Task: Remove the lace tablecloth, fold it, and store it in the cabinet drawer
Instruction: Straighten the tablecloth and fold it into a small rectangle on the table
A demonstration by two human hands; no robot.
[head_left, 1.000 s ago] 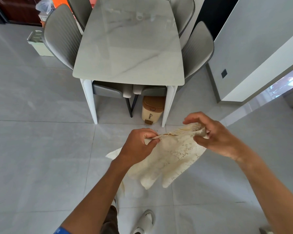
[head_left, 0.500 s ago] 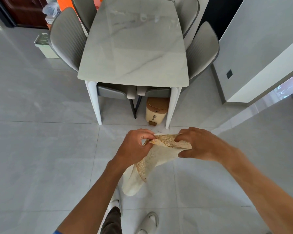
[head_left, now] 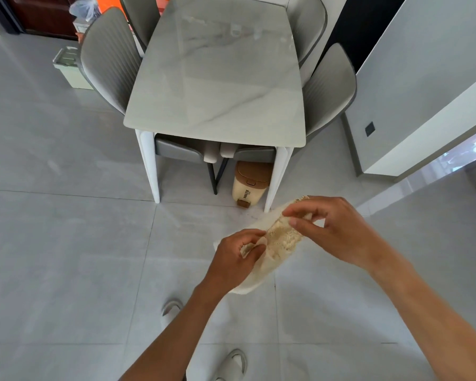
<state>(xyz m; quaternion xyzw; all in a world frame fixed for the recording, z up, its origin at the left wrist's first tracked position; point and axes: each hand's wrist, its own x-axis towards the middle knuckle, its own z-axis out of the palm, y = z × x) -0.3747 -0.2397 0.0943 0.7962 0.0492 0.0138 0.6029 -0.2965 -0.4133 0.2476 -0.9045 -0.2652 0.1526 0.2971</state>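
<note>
A: Start with the big things. How does the room stand?

B: The marble counter [head_left: 217,78] is bare, chairs pushed in around it, a small bin [head_left: 250,185] underneath. So the removal part of the task looks done. No cabinet drawer shows in view.

A: And the lace tablecloth?

B: The lace tablecloth [head_left: 275,240] is in the air over the floor tiles, in front of the counter, held between both hands. A second ago it hung as a broad loose sheet; half a second ago it was already gathered into a narrower strip. Now it is a compact bundle with a short tail drooping below the left hand.

A: The hands?

B: The left hand [head_left: 231,259] has its fingers [head_left: 252,235] pinched narrow on the near end. The right hand [head_left: 338,232] has thumb and forefinger closed on the far upper edge, other fingers spread loose.

A: Meaning?

B: I judge folding is well along; one more fold perhaps, then the walk to the drawer remains.
</note>
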